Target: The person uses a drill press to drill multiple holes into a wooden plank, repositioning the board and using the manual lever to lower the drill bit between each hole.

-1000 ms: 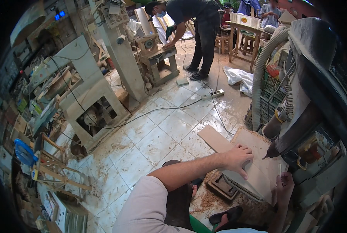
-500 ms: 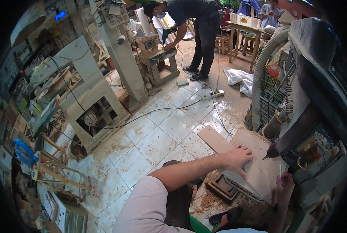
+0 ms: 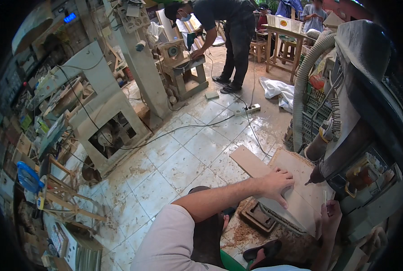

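Note:
My left hand (image 3: 277, 184) lies with fingers apart on a long pale wooden board (image 3: 249, 161), pressing its upper face. The board rests on the work table (image 3: 296, 163) of a dark machine. Close to the right of that hand, the machine's pointed tip (image 3: 308, 183) hangs low over the board. At the board's near right end is my right hand (image 3: 330, 217), its fingers curled in. A thin pale strip (image 3: 325, 197) stands just past those fingers; whether they grip it or the board's edge is hidden.
The machine's dark body (image 3: 361, 122) and a ribbed hose (image 3: 300, 104) rise on the right. Below the table sits a dusty metal base (image 3: 258, 217) amid sawdust. A power strip (image 3: 252, 109) and cables cross the tiles. A co-worker (image 3: 233, 36) bends over a small bench machine (image 3: 172, 53).
Both my hands and the board stay in place. The co-worker's hands and green tool have shifted slightly.

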`<state>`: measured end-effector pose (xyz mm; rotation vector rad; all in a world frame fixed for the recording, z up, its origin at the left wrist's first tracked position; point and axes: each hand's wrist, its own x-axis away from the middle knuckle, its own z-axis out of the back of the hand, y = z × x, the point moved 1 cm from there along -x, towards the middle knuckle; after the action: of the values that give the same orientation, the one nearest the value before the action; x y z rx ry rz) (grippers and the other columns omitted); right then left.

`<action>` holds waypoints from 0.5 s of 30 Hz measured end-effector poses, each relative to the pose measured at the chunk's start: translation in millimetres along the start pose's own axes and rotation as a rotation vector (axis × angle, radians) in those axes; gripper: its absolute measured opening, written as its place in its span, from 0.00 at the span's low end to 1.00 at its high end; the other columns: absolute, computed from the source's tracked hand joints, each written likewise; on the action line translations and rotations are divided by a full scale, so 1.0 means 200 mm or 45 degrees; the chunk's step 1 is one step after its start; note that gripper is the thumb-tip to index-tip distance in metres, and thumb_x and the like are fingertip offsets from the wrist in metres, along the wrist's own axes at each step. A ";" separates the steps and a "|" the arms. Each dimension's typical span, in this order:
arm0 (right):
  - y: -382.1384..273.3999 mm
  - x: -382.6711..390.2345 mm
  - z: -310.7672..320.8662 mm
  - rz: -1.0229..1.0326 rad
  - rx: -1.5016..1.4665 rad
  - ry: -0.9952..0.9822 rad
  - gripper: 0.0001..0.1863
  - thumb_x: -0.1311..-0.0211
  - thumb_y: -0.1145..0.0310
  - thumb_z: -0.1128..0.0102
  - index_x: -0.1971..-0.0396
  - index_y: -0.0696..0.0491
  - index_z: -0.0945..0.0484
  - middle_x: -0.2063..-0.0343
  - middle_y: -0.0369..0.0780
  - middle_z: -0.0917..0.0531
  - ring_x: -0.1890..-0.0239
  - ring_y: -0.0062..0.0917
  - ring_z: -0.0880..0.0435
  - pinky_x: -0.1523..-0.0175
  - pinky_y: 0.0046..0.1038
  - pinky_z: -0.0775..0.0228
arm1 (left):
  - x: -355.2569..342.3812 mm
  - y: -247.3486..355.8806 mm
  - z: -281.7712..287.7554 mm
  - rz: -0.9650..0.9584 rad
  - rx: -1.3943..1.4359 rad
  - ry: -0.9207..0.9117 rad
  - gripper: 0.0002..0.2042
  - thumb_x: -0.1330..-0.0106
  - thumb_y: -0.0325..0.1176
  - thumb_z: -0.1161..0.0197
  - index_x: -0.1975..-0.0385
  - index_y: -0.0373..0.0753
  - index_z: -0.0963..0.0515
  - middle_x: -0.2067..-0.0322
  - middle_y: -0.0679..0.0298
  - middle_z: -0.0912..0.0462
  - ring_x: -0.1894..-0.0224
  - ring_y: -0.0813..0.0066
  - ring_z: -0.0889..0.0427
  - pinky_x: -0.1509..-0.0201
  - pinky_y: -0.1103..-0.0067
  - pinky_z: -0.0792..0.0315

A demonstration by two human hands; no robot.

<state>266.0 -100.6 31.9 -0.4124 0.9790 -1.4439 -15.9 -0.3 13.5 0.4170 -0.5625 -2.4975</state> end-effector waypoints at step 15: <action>0.00 0.00 0.00 -0.077 -0.059 -0.035 0.05 0.38 0.74 0.40 0.67 0.58 0.26 0.78 0.32 0.25 0.77 0.13 0.32 0.72 0.21 0.40 | 0.00 0.00 -0.01 0.004 -0.008 0.002 0.36 0.56 0.61 0.27 0.54 0.39 0.26 0.53 0.57 0.28 0.44 0.60 0.32 0.37 0.63 0.44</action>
<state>265.3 -100.1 31.5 -0.4982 0.9871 -1.4681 -16.0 -0.5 11.5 0.4151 -0.5542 -2.4953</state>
